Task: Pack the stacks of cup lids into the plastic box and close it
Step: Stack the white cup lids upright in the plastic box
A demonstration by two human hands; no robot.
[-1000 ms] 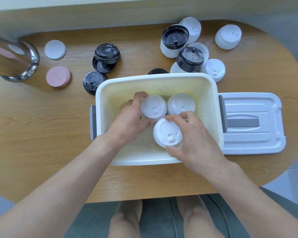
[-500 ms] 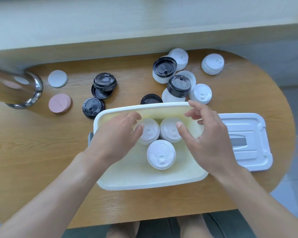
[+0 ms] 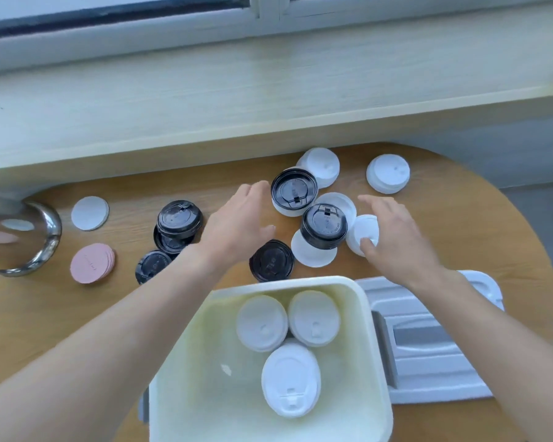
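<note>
While three white lid stacks (image 3: pixel 288 339) already stand upright in the plastic box (image 3: pixel 375 352) at the near edge of the bench (image 3: pixel 39 314), more are being reached for in the loose cluster just beyond it. The left hand (image 3: pixel 237 228) is spread wide and empty beside a black-topped stack (image 3: pixel 293 191), and a small white stack (image 3: pixel 363 232) is touched by the thumb of the right hand (image 3: pixel 393 240), fingers fanned, nothing yet gripped. A firm grasp round one stack by each hand is judged to be called for next, then a carry into the free space in the box; the box lid (image 3: pixel 428 352) lies unused to the right.
</note>
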